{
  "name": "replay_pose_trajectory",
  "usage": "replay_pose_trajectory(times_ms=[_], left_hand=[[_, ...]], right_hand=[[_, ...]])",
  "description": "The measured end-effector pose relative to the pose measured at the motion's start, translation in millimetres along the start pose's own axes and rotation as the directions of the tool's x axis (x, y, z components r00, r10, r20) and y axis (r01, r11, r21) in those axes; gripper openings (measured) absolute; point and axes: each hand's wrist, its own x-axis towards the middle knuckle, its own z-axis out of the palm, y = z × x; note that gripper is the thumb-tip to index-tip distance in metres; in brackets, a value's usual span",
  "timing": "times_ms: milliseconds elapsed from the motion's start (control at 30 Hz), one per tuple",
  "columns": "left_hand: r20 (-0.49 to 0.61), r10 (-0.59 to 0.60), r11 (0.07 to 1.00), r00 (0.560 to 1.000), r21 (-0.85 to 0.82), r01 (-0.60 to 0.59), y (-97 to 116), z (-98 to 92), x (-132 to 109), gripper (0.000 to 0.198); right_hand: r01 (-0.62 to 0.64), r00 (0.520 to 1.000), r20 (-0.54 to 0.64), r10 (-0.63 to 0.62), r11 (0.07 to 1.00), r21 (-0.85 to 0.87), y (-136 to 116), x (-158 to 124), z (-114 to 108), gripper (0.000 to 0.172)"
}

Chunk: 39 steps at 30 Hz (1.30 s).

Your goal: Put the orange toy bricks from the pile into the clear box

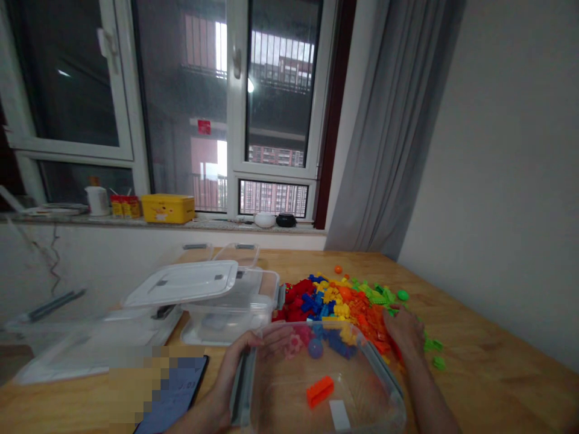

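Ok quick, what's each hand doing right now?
Left hand: gripping the clear bin's rim.
Right hand: resting on the brick pile, grip unclear.

A big window [226, 108] with white frames looks out on tall buildings (the sky outside is pale). A grey curtain [389, 126] hangs beside it. The wall [511, 169] is white. A yellow box [167, 208] sits on the stone windowsill [212, 224]. The counter [488, 361] is light wood.
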Motion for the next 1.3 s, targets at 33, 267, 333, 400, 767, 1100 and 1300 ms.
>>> replay_pose_trajectory(times_ms=[33,267,333,400,767,1100,1300], left_hand=[[0.001,0.0,1.0,1.0,-0.001,0.0,0,-0.9,0,0.054],[0.005,0.01,1.0,1.0,-0.03,-0.009,-2,-15.2,1,0.054],[0.012,0.006,1.0,1.0,-0.02,-0.006,-2,-15.2,1,0.056],[0.014,0.002,1.0,1.0,-0.015,-0.002,-2,-13.5,1,0.057],[-0.004,0.016,0.999,1.0,-0.047,-0.016,-2,-16.3,2,0.053],[0.0,-0.001,0.999,1.0,0.039,0.001,2,-0.8,2,0.06],[0.015,0.016,1.0,1.0,0.012,-0.017,0,-7.2,2,0.058]], right_hand=[[-0.019,1.0,0.01,0.019,1.0,-0.024,-1,-1,1,0.049],[-0.039,0.992,0.112,0.061,0.981,-0.19,-11,-7,3,0.061],[-0.021,0.992,0.117,0.046,0.978,-0.208,-11,-7,4,0.061],[-0.011,0.993,0.115,0.037,0.976,-0.217,-11,-6,5,0.061],[0.034,0.997,0.074,-0.023,0.987,-0.157,-18,-13,0,0.057],[0.119,0.964,-0.252,-0.08,0.983,0.141,-32,-13,-13,0.059],[0.141,0.979,-0.202,-0.013,0.762,0.633,-57,-28,-16,0.06]])
